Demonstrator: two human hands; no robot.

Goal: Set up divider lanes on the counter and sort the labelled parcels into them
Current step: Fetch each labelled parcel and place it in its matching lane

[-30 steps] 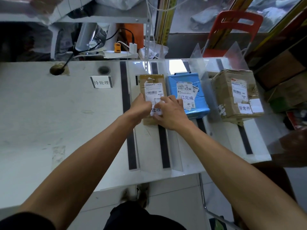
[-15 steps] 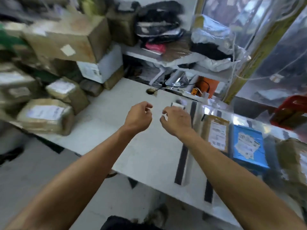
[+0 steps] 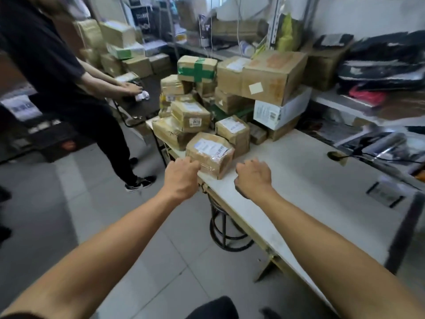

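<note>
The taped parcel [image 3: 209,154] lies just ahead of the left hand [image 3: 181,177], nearer than the right hand [image 3: 253,178]; both grips are loosely curled and empty.

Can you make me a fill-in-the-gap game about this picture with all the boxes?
1. The tape crossing the brown cardboard box at the top of the pile is coloured ____.
2. The taped brown parcel with a white label lies nearest the person's ____ hand.
3. The white counter has a round black ____ under it.
4. The right hand holds ____.

Missing words: green; left; stool; nothing
</note>
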